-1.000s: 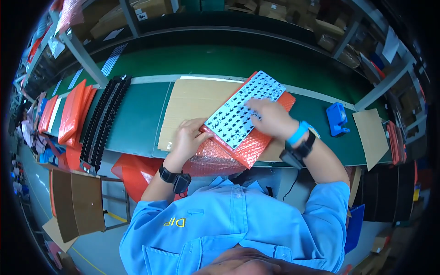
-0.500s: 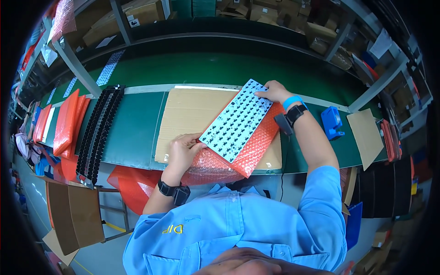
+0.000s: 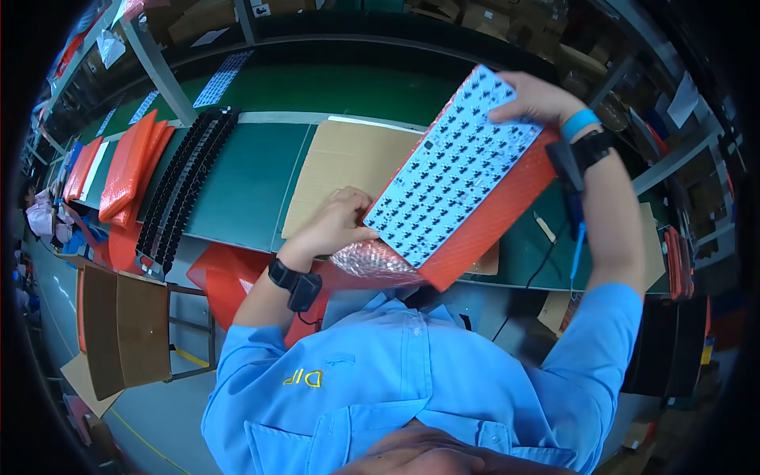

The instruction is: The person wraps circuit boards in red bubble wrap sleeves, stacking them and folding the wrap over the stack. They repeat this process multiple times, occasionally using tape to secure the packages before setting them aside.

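A white keyboard circuit board [image 3: 455,178] with rows of black parts is held tilted, its far right end raised. Behind it lies a red bubble-wrap sheet [image 3: 507,210], sticking out along the board's right side. My right hand [image 3: 534,99] grips the board's upper right corner, thumb on its face. At the lower left corner, my left hand [image 3: 340,222] pinches the board's edge. Crumpled bubble wrap [image 3: 372,263] hangs beside the left fingers. Under all this lies a flat cardboard sheet [image 3: 328,158].
A long black slotted rack [image 3: 188,186] stands left on the green bench [image 3: 261,178]. Red bubble-wrap packs [image 3: 131,170] are stacked beyond it. More boards [image 3: 224,77] lie on the far green surface. A thin black cable [image 3: 541,265] crosses the bench's front edge at right.
Both hands still hold the board. Its far right end has risen toward the camera with my right hand, and the red bubble wrap has come up behind it.
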`<action>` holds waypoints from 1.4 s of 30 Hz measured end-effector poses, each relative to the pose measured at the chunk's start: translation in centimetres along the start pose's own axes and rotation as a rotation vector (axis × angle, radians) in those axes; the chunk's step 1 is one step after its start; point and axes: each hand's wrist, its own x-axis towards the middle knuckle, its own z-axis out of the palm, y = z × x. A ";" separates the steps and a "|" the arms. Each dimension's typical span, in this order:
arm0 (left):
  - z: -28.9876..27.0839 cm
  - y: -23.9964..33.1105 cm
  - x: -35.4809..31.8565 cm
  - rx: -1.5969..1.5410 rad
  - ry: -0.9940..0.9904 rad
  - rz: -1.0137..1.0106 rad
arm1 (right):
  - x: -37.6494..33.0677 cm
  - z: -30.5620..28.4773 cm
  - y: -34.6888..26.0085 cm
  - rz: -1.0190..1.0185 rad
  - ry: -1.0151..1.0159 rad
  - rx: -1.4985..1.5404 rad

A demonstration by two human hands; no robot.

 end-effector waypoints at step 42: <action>0.0 2.9 -8.8 -0.358 -0.182 -0.461 | 4.2 19.4 10.0 -0.132 0.640 -1.039</action>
